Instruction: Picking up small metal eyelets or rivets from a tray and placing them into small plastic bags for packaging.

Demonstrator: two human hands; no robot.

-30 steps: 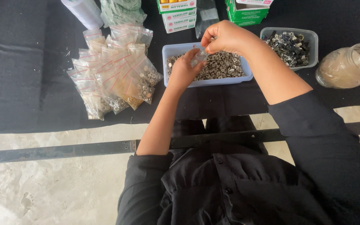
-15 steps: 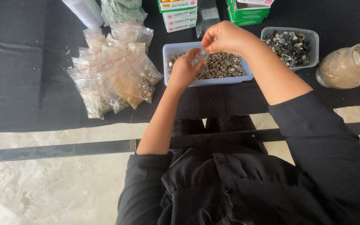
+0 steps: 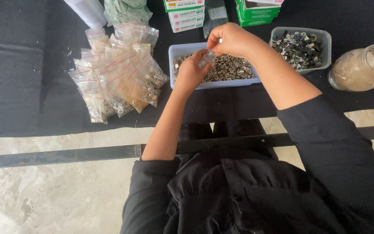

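Observation:
A pale blue tray (image 3: 175,50) on the black cloth holds several small metal rings. Over it, my left hand (image 3: 190,71) pinches a small clear zip bag (image 3: 207,57) by its lower part. My right hand (image 3: 232,40) is above the bag's mouth, fingers pinched together at its top edge; whether a ring is between them I cannot tell. To the left lies a pile of filled zip bags (image 3: 117,69) with red seal lines.
A clear tub of dark metal parts (image 3: 301,43) stands right of the tray, and a tipped glass jar (image 3: 360,67) beyond it. Small cartons (image 3: 186,15), a green box (image 3: 256,11), a white roll (image 3: 88,11) and a green bag bundle (image 3: 124,8) line the far edge.
Both hands stay over the blue tray with the small bag between them; only slight finger movement at the bag's mouth.

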